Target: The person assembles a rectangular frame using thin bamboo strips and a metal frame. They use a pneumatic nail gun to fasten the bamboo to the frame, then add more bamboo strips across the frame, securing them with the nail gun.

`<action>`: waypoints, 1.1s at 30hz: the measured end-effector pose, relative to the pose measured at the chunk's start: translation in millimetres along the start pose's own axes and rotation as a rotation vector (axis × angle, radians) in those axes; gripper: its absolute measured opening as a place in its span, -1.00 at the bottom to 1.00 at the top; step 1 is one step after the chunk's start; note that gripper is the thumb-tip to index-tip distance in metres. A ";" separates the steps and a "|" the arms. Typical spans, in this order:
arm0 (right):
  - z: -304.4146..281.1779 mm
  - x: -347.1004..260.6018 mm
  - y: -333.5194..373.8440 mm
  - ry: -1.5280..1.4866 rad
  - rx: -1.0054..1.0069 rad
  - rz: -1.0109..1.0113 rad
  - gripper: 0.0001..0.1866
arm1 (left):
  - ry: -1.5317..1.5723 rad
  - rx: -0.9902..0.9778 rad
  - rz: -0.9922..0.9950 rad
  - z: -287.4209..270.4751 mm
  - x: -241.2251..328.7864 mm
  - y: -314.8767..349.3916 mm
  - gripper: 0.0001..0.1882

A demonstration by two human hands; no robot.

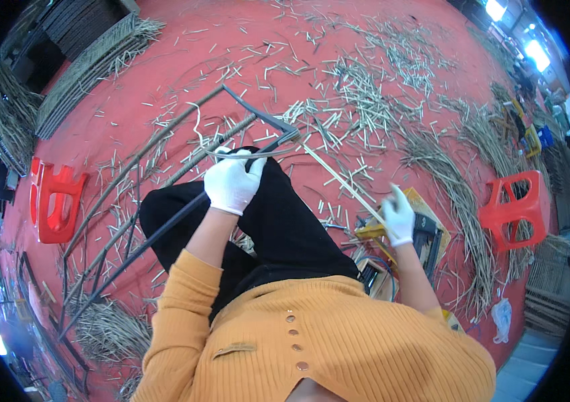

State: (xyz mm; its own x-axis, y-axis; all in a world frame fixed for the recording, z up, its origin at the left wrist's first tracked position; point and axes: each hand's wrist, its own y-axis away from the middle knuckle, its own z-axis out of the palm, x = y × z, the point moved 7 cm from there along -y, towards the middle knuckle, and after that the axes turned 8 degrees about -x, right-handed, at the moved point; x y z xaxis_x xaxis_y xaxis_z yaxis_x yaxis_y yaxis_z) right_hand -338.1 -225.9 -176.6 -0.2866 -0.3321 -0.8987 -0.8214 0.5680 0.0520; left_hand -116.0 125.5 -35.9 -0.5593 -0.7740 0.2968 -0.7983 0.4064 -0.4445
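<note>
Gloved left hand (232,182) grips a dark metal frame (164,231) across the lap; right hand (399,218) pinches a taut cane strip (342,181), which could snap or slip if overpulled.

Red floor (164,80) strewn with cane offcuts (365,100), two red plastic stools (513,204), bright windows (536,53) beyond.

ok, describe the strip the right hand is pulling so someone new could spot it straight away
Start at the red floor littered with cut cane scraps, then find the dark metal frame across the person's lap. From the frame's corner a pale strip runs taut and straight to the gloved right hand. Unlike the short loose scraps around it, it is long, unbroken and lifted off the floor.
</note>
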 end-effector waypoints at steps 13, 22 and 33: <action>100.6 -159.4 -27.5 -0.064 -0.305 -0.401 -0.70 | 0.054 -0.120 0.059 -2.1 25.4 55.3 -0.78; 97.1 -235.8 -79.6 -0.701 -0.481 -0.224 -0.70 | 0.150 -0.331 0.266 -7.4 63.7 -6.2 -0.96; 193.7 -53.8 -12.4 -0.602 -0.726 0.291 -0.70 | 0.648 -0.338 -0.108 62.2 21.7 -13.8 -0.89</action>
State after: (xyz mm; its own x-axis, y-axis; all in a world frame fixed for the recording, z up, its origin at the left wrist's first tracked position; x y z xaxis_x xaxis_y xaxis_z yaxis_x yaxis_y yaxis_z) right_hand -217.0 -69.2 -213.3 -0.3921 0.3006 -0.8694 -0.9195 -0.1000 0.3801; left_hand -103.2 72.9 -76.0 -0.4103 -0.4184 0.8103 -0.8228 0.5530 -0.1311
